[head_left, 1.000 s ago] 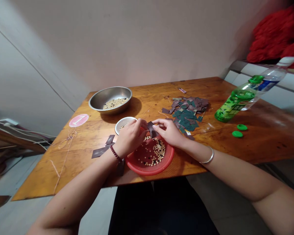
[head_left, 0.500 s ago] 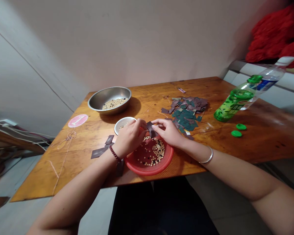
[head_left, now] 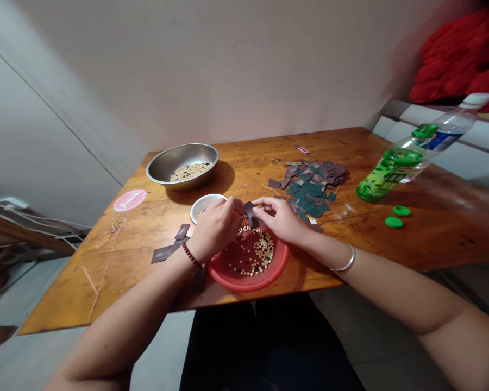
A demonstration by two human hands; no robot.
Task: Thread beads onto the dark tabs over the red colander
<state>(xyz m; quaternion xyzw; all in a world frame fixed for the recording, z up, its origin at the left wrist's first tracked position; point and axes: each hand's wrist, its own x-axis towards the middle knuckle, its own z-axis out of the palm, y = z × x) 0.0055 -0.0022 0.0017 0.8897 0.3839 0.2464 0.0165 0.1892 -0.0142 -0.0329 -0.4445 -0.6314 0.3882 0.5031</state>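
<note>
Over the far rim of a red plastic basket (head_left: 280, 266), both hands are close together around a small dark pouch (head_left: 251, 215). My right hand (head_left: 280, 219) pinches the pouch from the right, its fingers bent. My left hand (head_left: 219, 225) is closed at the pouch's left side; its fingertips are partly hidden, and I cannot make out what they pinch. Pale and black beads (head_left: 263, 252) lie scattered in the basket. Just behind my left hand stands a small white bowl (head_left: 194, 209) holding some beads.
A steel bowl (head_left: 157, 178) of beads stands at the back left. Dark and green fabric pieces (head_left: 309, 195) are heaped to the right. A green bottle (head_left: 387, 171), a clear bottle (head_left: 452, 127) and two green caps (head_left: 393, 222) are farther right. Thread (head_left: 116, 228) trails at the left.
Almost nothing differs. Both hands stay at the same spot over the basket, with the dark pouch between them; the view has shifted very slightly.
</note>
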